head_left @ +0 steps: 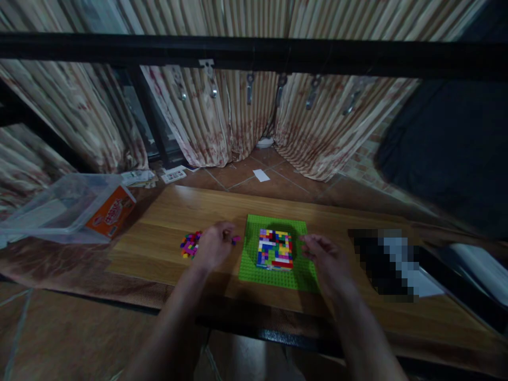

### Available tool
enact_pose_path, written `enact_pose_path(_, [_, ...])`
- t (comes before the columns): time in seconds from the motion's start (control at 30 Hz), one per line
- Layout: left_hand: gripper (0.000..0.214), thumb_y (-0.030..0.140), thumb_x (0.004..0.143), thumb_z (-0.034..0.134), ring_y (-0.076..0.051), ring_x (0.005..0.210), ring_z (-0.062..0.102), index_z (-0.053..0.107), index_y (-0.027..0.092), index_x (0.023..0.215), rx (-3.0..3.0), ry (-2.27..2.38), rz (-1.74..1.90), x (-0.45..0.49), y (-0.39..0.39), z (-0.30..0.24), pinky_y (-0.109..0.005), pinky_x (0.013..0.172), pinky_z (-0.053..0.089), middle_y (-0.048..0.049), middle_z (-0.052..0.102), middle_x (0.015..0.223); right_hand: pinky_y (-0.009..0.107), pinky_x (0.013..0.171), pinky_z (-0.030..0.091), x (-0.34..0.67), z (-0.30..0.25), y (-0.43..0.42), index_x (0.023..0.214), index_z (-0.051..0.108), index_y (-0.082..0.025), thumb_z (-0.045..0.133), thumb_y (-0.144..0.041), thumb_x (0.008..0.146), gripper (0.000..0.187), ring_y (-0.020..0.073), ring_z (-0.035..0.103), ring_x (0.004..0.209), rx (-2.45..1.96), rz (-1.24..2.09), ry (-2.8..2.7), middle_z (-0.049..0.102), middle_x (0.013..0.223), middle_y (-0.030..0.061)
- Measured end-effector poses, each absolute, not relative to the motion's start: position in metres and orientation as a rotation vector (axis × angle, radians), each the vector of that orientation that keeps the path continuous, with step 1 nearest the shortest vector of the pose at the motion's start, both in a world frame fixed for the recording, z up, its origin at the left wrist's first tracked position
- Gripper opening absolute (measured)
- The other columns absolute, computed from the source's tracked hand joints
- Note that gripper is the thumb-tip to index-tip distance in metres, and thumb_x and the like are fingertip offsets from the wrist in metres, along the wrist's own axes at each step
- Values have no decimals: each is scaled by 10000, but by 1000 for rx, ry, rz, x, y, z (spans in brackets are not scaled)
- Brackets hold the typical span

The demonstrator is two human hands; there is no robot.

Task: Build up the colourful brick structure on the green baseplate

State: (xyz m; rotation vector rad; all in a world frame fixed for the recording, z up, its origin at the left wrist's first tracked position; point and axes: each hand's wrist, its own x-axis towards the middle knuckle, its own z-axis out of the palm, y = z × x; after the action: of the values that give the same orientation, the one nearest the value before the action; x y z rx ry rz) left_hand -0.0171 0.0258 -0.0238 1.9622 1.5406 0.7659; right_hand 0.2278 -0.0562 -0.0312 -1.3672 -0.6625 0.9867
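Observation:
A square block of multicoloured toy building bricks (pixel 274 250) is built up on a green studded baseplate (pixel 254 278). My left hand (pixel 215 245) is over the table between the baseplate and a loose pile of small bricks (pixel 189 245), its fingers curled. Right by its fingertips are a few pink and blue bricks (pixel 236 239); whether the hand touches them is unclear. My right hand (pixel 323 255) hovers at the baseplate's right edge, thumb and fingers pinched together. Anything between those fingers is too small to make out.
The wooden table (pixel 151 254) carries a pixelated dark item (pixel 391 264) on the right. A clear plastic bin (pixel 59 206) with an orange label stands at the left. Along the far side runs a dark horizontal bar (pixel 238 53) with metal hooks, before striped curtains (pixel 222 116).

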Motion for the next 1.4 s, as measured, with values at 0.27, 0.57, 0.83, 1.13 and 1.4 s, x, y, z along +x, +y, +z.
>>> enact_pose_path(0.27, [218,170,757,567,-210,940,624,706,210,919,2273,1613,533,-23,22,-25,-297,850,464,-59,711,989,272,648,411,221,-31,-53,702,697,-203,751,-468,633,279,136,509,665,-1467,930,-772,616,664,-10])
enact_pose_path(0.57, [177,99,782,507,-215,840,610,670,167,773,2448,1613,505,-6,19,-32,-324,821,459,-98,678,852,309,667,422,221,-33,-54,729,712,-215,732,-462,664,256,164,529,671,-1494,889,-821,633,668,4])
enact_pose_path(0.83, [148,247,873,501,-164,758,623,641,196,880,2104,1258,819,-1,10,-16,-262,699,467,-35,683,836,309,713,468,207,-17,-56,776,715,-242,715,-390,723,158,179,599,744,-1362,799,-921,689,764,6])
enact_pose_path(1.13, [143,287,866,565,-133,794,609,651,178,899,1740,829,954,38,-17,-10,-232,756,476,-16,670,831,308,752,477,193,-9,-63,895,744,-275,692,-317,771,141,178,617,823,-1215,874,-1175,699,874,16])
enact_pose_path(1.4, [152,310,849,581,-132,733,604,668,186,852,1787,883,940,43,-17,-8,-231,701,481,-12,665,773,309,751,476,201,-6,-63,810,754,-269,700,-330,762,95,182,631,796,-1278,854,-1175,716,824,11])
